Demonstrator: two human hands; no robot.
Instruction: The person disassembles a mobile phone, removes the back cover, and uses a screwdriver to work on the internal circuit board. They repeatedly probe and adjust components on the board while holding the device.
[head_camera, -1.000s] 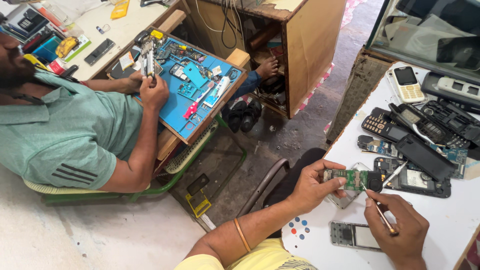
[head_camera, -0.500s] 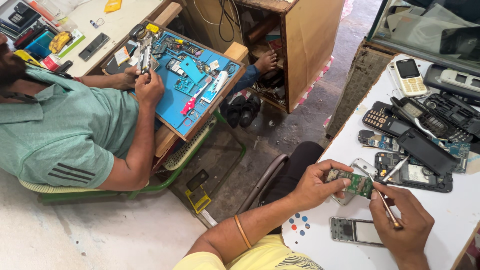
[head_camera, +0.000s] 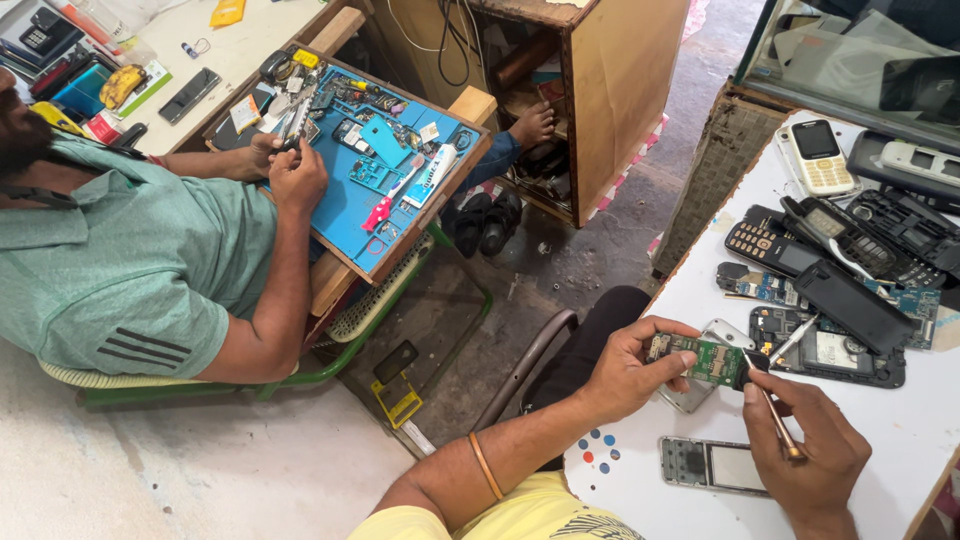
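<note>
- The white tabletop (head_camera: 900, 440) is the landmark: a clutter of dark phone shells and keypad handsets (head_camera: 840, 270) lies on its far half, and a grey phone frame with a pale screen window (head_camera: 712, 464) lies flat on its near part, just beside the right wrist.
- A co-worker in a green shirt (head_camera: 110, 270) sits well left of the tabletop, both hands over a blue tray of parts (head_camera: 375, 170).
- The left hand (head_camera: 625, 372) is closed on the green rectangular circuit board (head_camera: 705, 360), thumb on top, fingers below; it is held just above the tabletop's near edge.
- The right hand (head_camera: 810, 450) pinches a thin metal-tipped tool with a brown handle (head_camera: 770, 415).
- Since a second ago the board has swung from nearly level to slightly tilted, and the tool tip has moved in onto its right end; judging by this, probing or prying has begun.
- The board's long axis runs left to right, its right end dipping toward the tool.
</note>
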